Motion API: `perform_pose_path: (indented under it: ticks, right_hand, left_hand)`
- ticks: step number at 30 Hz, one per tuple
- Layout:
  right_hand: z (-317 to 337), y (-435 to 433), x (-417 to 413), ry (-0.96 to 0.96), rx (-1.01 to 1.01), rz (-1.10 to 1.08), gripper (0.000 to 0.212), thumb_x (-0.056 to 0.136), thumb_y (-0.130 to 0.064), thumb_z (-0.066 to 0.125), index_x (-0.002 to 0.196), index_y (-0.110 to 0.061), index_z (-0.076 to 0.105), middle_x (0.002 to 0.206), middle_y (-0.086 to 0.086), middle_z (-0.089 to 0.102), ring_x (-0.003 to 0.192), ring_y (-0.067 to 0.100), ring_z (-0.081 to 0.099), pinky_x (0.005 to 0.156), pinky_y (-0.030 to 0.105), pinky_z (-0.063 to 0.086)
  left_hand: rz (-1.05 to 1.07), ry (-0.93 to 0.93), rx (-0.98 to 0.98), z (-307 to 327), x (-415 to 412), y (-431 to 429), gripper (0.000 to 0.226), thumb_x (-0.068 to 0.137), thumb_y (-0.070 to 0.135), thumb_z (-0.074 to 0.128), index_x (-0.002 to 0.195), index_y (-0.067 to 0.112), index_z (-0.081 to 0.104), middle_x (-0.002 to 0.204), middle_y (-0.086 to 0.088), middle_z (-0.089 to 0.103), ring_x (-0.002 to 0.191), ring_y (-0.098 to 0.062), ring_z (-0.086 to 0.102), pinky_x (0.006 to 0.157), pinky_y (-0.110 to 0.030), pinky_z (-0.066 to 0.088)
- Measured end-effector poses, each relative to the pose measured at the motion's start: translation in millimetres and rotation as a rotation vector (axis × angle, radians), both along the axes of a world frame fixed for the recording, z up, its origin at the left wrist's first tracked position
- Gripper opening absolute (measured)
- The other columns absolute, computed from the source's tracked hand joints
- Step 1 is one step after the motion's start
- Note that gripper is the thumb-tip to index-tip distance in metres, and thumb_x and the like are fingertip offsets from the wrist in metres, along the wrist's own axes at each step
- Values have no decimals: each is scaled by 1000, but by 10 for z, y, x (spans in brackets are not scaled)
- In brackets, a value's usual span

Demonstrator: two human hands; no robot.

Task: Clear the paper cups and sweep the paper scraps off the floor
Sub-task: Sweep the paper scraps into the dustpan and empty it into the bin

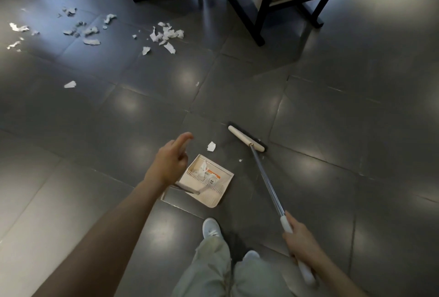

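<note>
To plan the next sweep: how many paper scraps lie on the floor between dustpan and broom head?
2. A larger scrap lies just beyond the dustpan; a tiny scrap lies nearer the broom handle. The left hand may hide others.

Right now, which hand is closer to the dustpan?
Left. The left hand hangs over the left edge of the dustpan, overlapping it in the picture. The right hand is off to its right, nearer the person, gripping the broom handle.

Dim interior; overhead lamps throw soft round glare patches across glossy grey floor (332, 106). Corners fall dark, wide-angle lens bending tile seams at edges. Left hand (169, 162) slightly motion-blurred; dark shadow pools beside shoes (211, 227).
</note>
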State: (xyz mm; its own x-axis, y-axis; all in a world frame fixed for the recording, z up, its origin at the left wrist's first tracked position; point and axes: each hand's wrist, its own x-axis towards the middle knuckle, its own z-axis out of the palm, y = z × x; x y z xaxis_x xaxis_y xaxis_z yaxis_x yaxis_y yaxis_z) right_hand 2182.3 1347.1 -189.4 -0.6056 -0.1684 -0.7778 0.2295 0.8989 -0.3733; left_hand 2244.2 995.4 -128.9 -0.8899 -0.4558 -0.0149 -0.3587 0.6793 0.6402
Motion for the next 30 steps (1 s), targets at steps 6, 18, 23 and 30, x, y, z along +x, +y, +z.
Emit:
perform_pose_path:
  ticks: [6, 18, 23, 30]
  right_hand:
    - [181, 408, 485, -35, -64, 26, 65, 87, -14, 47, 148, -32, 31, 98, 0, 53, 52, 1, 49, 42, 12, 39]
    - [-78, 331, 703, -178, -71, 112, 71, 86, -7, 44, 152, -22, 23, 115, 1, 54, 59, -5, 32, 39, 7, 34]
    - [-122, -66, 262, -122, -70, 161, 69, 91, -7, 42, 152, -29, 18, 123, 10, 50, 63, 12, 51, 36, 16, 37]
    - [235, -265, -184, -140, -172, 41, 71, 90, -5, 47, 151, -32, 23, 95, 10, 54, 57, 17, 50, 43, 23, 43]
  left_hand:
    - [-85, -23, -55, 78, 393, 193, 48, 73, 12, 42, 115, 36, 38, 97, -23, 64, 85, -42, 62, 81, -42, 49]
    - [47, -13, -122, -11, 766, 317, 48, 72, 10, 46, 113, 34, 42, 103, -22, 65, 90, -42, 63, 83, -40, 45]
    - [37, 6, -128, -93, 744, 225, 48, 77, -5, 56, 118, 19, 54, 100, -19, 65, 86, -39, 62, 80, -32, 40]
    - [27, 23, -56, -48, 736, 265, 59, 77, -10, 60, 111, 36, 43, 91, -16, 63, 79, -35, 60, 77, -28, 39]
